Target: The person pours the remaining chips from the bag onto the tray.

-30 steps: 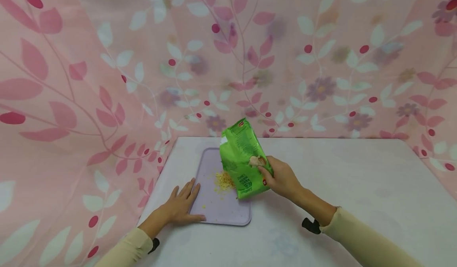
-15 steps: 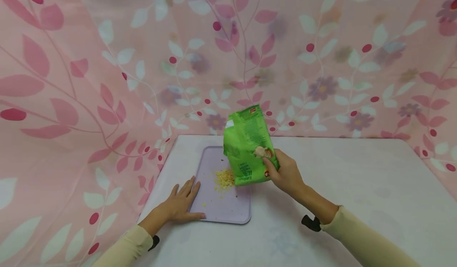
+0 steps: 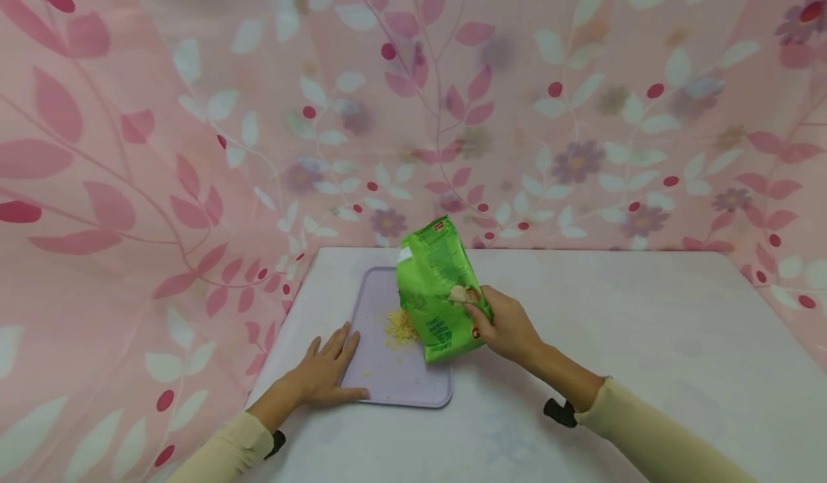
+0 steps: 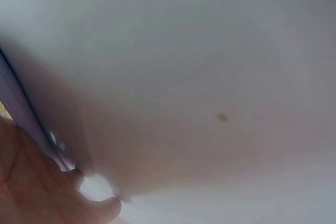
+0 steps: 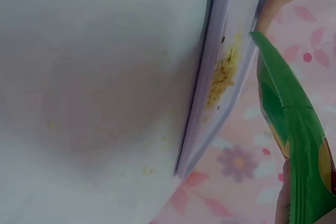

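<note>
In the head view a green printed snack bag (image 3: 439,282) hangs tilted over a lilac tray (image 3: 410,385). My right hand (image 3: 513,331) grips the bag's right side, thumb on the near face. Below the bag, a small heap of yellow crumbs (image 3: 401,326) lies on the tray, partly hidden by it. My left hand (image 3: 321,377) rests on the tray's left edge with fingers spread. The right wrist view shows the heap with a few dark bits, and the bag's crimped edge (image 5: 291,114). Whether anything is inside the bag cannot be seen.
The tray lies on a white-covered table (image 3: 601,339). A few fine crumbs (image 5: 149,170) are scattered on the cover beside the tray in the right wrist view. Pink floral cloth (image 3: 439,110) hangs behind and to the left of the table.
The bag rose and turned more upright half a second ago, then came back down and tilted left again in my right hand. My left hand has stayed on the tray's edge.
</note>
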A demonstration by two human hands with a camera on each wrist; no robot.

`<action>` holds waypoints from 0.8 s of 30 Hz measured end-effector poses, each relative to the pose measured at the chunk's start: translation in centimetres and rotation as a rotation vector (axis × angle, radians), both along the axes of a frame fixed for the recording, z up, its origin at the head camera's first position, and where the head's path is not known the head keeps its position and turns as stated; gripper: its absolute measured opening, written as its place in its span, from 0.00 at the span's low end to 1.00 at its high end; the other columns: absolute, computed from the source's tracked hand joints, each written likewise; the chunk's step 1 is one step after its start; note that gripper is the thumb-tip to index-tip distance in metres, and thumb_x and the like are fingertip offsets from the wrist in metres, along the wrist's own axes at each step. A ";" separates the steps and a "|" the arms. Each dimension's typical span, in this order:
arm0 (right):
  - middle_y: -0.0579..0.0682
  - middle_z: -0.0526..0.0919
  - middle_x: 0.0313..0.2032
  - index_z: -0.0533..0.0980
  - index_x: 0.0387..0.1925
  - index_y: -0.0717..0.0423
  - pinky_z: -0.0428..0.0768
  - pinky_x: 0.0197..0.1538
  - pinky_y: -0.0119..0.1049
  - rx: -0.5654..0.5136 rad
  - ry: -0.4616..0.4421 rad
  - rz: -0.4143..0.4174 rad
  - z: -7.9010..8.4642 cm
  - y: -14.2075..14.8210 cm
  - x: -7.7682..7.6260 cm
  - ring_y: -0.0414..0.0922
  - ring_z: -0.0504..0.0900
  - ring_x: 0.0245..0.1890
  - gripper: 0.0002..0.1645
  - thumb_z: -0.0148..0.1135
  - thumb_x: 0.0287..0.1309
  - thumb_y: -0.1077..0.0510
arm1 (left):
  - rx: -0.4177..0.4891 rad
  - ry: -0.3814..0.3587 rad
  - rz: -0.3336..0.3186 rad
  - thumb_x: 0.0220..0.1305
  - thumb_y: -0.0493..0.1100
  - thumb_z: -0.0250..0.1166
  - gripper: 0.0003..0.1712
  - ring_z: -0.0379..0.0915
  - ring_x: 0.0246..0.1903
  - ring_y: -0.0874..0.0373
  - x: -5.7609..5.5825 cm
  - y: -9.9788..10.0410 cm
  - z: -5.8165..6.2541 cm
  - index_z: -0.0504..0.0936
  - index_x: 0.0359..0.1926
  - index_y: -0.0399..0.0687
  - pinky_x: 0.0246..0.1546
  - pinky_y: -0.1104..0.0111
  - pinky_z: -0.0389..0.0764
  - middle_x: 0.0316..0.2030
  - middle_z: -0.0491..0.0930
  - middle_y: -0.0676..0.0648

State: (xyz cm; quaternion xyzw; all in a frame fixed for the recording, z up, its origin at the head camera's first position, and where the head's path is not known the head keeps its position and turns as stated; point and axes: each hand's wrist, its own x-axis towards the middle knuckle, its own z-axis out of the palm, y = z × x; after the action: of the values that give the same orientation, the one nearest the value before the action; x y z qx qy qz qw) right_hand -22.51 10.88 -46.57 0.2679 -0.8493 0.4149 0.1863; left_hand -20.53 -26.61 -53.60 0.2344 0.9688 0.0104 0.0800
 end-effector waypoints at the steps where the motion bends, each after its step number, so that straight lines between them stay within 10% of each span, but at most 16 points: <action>1: 0.39 0.72 0.19 0.72 0.37 0.53 0.69 0.18 0.26 0.004 -0.007 0.000 0.0 0.1 0.0 0.30 0.69 0.16 0.06 0.58 0.60 0.56 | 0.005 -0.002 -0.001 0.41 0.86 0.42 0.67 0.39 0.71 0.46 0.0 0.1 0.0 0.41 0.72 0.49 0.64 0.42 0.44 0.73 0.36 0.42; 11: 0.45 0.73 0.22 0.73 0.36 0.59 0.67 0.19 0.23 -0.119 0.216 -0.073 2.0 0.2 -0.6 0.35 0.68 0.18 0.06 0.60 0.57 0.62 | -0.013 0.012 0.009 0.41 0.86 0.43 0.67 0.39 0.71 0.47 -0.5 0.1 0.1 0.42 0.72 0.49 0.64 0.42 0.43 0.73 0.36 0.43; 18: 0.39 0.71 0.20 0.71 0.35 0.53 0.68 0.18 0.23 0.011 0.025 0.065 -0.7 -0.2 0.2 0.29 0.68 0.16 0.03 0.56 0.61 0.58 | -0.029 0.001 -0.003 0.41 0.87 0.39 0.67 0.39 0.71 0.47 0.2 0.0 0.1 0.42 0.72 0.48 0.64 0.42 0.45 0.73 0.36 0.42; 24: 0.39 0.70 0.20 0.71 0.35 0.52 0.68 0.18 0.24 0.003 0.030 0.021 -0.8 0.0 0.1 0.30 0.67 0.17 0.04 0.57 0.60 0.57 | -0.021 -0.006 0.000 0.41 0.87 0.39 0.66 0.38 0.71 0.48 0.2 0.2 0.2 0.42 0.72 0.49 0.64 0.42 0.44 0.73 0.36 0.43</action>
State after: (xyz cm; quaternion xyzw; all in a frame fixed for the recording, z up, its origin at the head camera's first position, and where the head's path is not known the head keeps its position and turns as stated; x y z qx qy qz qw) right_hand -22.38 10.86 -47.34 0.2832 -0.8443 0.4112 0.1944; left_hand -20.30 -26.44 -53.44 0.2338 0.9685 0.0010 0.0852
